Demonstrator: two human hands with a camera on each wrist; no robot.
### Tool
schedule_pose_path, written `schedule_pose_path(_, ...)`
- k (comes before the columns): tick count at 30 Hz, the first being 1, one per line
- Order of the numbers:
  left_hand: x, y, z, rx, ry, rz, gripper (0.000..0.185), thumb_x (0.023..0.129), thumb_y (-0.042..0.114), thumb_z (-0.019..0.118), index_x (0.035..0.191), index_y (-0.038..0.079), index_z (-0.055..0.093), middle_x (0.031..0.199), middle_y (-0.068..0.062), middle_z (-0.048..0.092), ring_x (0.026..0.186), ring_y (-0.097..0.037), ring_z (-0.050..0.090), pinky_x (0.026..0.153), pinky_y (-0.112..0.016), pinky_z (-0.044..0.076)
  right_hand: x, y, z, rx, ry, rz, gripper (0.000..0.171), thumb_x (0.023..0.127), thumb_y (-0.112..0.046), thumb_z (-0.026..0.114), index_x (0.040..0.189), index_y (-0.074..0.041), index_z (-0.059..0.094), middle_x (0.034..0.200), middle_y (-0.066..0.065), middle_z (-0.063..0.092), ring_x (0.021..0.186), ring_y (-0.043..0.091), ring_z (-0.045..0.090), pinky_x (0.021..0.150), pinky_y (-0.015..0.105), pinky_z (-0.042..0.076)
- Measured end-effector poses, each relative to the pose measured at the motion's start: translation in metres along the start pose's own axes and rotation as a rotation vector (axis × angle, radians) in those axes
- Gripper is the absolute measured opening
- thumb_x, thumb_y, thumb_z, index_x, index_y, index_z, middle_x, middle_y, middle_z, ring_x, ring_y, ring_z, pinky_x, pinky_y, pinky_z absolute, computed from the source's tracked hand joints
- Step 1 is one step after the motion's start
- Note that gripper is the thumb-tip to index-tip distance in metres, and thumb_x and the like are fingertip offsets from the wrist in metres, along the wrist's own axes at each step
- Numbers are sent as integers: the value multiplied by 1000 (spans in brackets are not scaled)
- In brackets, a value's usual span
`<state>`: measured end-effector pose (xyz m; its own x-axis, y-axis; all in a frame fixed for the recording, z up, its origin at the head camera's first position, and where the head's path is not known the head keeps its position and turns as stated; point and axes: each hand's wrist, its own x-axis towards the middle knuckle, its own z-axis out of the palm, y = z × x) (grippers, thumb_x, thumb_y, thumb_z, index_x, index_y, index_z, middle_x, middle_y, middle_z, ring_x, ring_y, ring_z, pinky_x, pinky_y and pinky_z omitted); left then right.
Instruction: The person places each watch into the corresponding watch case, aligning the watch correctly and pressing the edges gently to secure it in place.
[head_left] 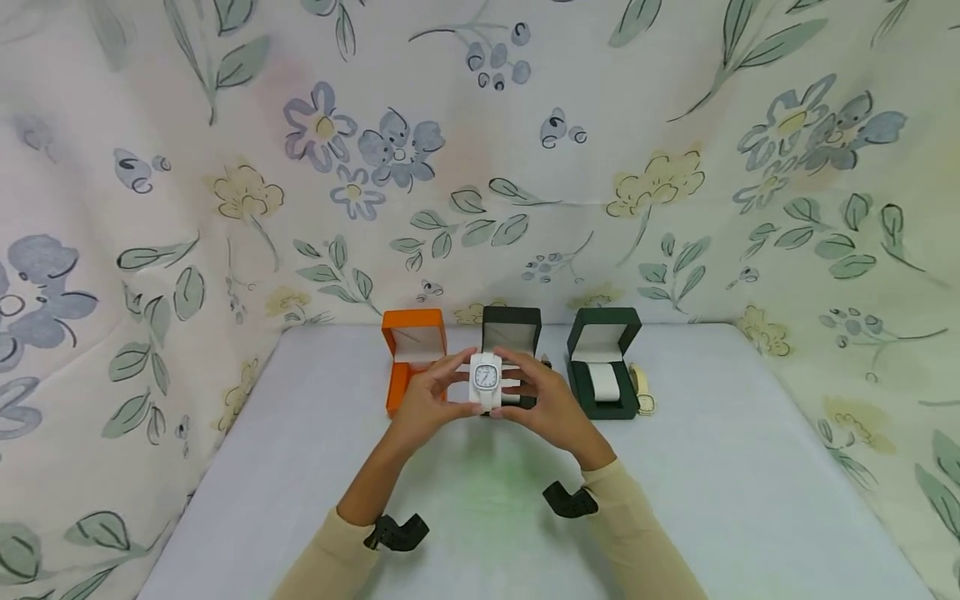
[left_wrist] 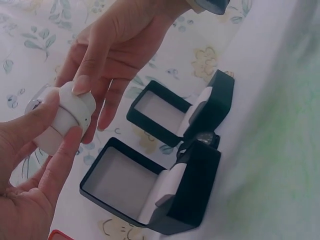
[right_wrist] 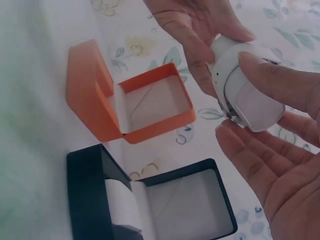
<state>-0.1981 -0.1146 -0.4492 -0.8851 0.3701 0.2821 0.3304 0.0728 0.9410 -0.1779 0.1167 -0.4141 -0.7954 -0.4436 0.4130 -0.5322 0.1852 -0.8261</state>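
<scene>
A white watch (head_left: 486, 377) with a squarish dial is strapped round a white cushion (right_wrist: 257, 107), held up in front of the black box (head_left: 512, 325). My left hand (head_left: 429, 403) grips it from the left with thumb and fingers. From the other side my right hand (head_left: 546, 404) pinches it, thumb below and fingers above. In the left wrist view the white strap (left_wrist: 72, 112) wraps the cushion between both sets of fingertips. Part of the black box's base is hidden behind the hands and watch.
An orange box (head_left: 414, 321) stands open at left, its lid raised. At right a dark green box (head_left: 604, 321) holds a white cushion (head_left: 603, 382), with a gold watch (head_left: 642, 392) beside it. A dark watch (left_wrist: 205, 139) lies between the two dark boxes. Floral cloth (head_left: 480, 167) hangs behind the table.
</scene>
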Motion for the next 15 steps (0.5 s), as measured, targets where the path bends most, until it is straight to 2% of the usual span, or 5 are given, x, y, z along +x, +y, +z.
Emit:
schedule_pose_path(3,-2,0,-2,2,23,-18,77,82,12,86,151,22,52,148,4,51,126,-31,57,95,-40,57,3,17,4,17,-14,-16,85,79,8,82,153,-7,43,146,14,50,124,37,60,95,43,57)
schedule_pose_path(6,-3,-2,-5,14,23,-23,77,82,12,86,150,25,52,148,2,52,126,-32,57,98,-47,55,5,32,8,6,-9,-33,86,79,2,84,153,-12,44,146,10,50,124,32,61,94,43,57)
schedule_pose_path(8,-4,-3,-6,16,25,-32,78,82,12,86,149,29,53,148,1,52,127,-32,57,96,-52,55,6,37,10,4,-6,-47,85,79,0,84,153,-16,45,146,8,51,123,30,62,93,49,57)
schedule_pose_path(12,-7,-4,-9,21,38,-68,78,82,12,86,148,35,53,146,4,54,127,-29,56,94,-47,57,7,38,15,-2,-8,-33,86,80,-2,84,154,-19,45,145,6,52,122,30,63,93,53,56)
schedule_pose_path(15,-8,-7,-13,19,46,-71,77,82,11,85,149,30,53,147,4,53,127,-29,56,99,-48,54,10,40,20,-2,-14,-5,86,81,-2,83,155,-19,43,147,7,50,121,31,63,94,55,55)
